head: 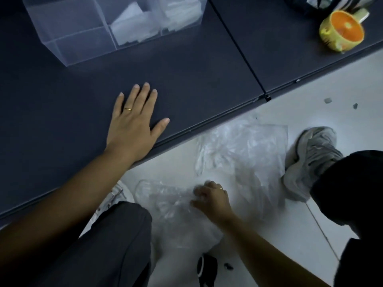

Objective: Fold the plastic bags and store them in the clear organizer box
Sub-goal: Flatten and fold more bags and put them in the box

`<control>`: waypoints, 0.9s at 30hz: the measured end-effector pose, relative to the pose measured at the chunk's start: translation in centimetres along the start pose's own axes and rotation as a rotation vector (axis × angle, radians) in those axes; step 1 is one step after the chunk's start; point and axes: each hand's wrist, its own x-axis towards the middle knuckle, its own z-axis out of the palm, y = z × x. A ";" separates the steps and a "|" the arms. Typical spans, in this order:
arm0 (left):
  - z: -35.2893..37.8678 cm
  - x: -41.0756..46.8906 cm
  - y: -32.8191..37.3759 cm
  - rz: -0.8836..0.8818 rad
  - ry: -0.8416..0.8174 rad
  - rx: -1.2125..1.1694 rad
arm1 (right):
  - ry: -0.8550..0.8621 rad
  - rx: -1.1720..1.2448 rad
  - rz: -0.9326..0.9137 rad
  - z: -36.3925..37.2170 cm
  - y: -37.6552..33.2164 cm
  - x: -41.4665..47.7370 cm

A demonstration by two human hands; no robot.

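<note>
Two hands: left hand (132, 125) flat on table (196, 79), right hand (211, 198) gripping plastic bag (165, 201) on floor (335, 83).

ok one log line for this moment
left hand: flat on dark table | right hand: grips clear plastic bag on floor | clear organizer box: on table, folded bags inside

Clear organizer box (83, 46) cut off at top; contents (132, 23) (perhaps folded bags) blurred.
</note>
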 end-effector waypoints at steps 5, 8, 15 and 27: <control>-1.2 0.0 0.3 -0.008 -0.063 -0.117 | -0.010 0.634 -0.045 -8.1 -3.0 0.8; -3.8 -0.7 1.1 -0.070 -0.182 -0.759 | 0.100 0.842 -0.213 -14.6 -6.5 0.9; -8.0 -1.1 3.5 -0.100 -0.115 -1.352 | 0.353 1.102 -0.313 -20.7 -14.7 2.8; -8.4 0.6 -3.4 -0.673 0.308 -1.579 | 0.099 0.756 -0.273 -24.0 -13.4 5.7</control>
